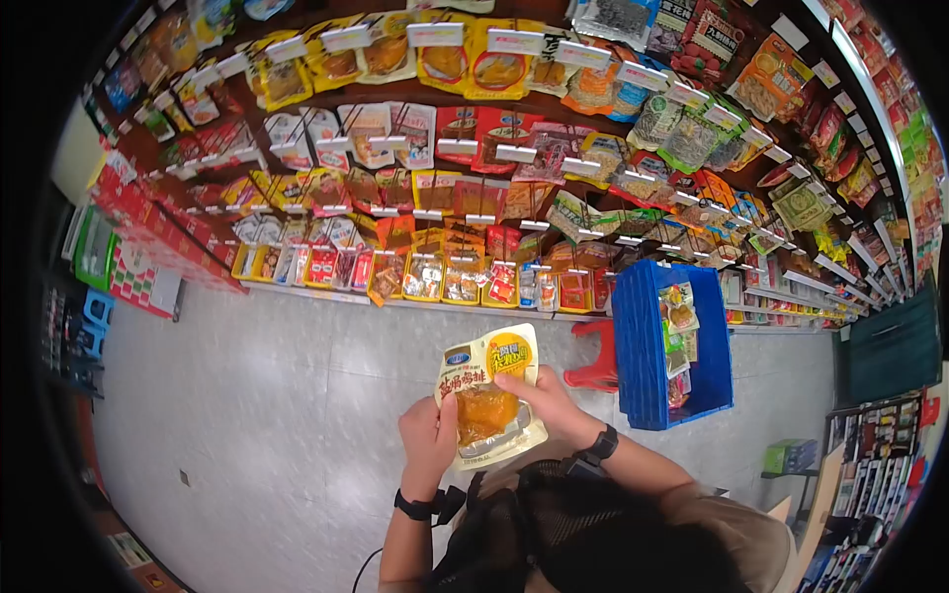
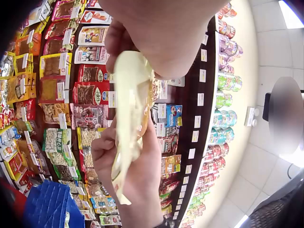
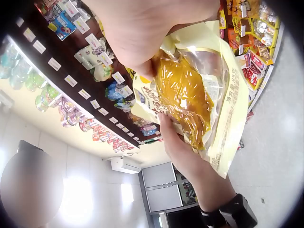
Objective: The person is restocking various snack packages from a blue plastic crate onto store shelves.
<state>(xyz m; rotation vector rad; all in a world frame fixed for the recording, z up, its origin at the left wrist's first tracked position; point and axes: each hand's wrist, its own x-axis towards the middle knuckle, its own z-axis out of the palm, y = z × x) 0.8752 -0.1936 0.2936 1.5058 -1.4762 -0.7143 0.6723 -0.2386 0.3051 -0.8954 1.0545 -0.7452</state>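
Note:
Both hands grip one cream-coloured snack pouch point(image 1: 487, 397) in front of the chest. Its clear window shows a golden-brown piece of meat point(image 3: 183, 92), and a yellow round print sits near its top. The left hand point(image 1: 429, 435) holds the pouch's left edge, thumb laid over the front. On the opposite side, the right hand point(image 1: 547, 403) pinches the upper right edge with its thumb on the printed face. The left wrist view catches the pouch point(image 2: 128, 109) nearly edge-on between the two hands.
Shelves of hanging snack packets point(image 1: 474, 138) with white price tags curve across the front. A blue crate point(image 1: 630, 346) with several packets inside stands at right, beside a red stool point(image 1: 595, 371). Grey tiled floor point(image 1: 287, 415) stretches to the left.

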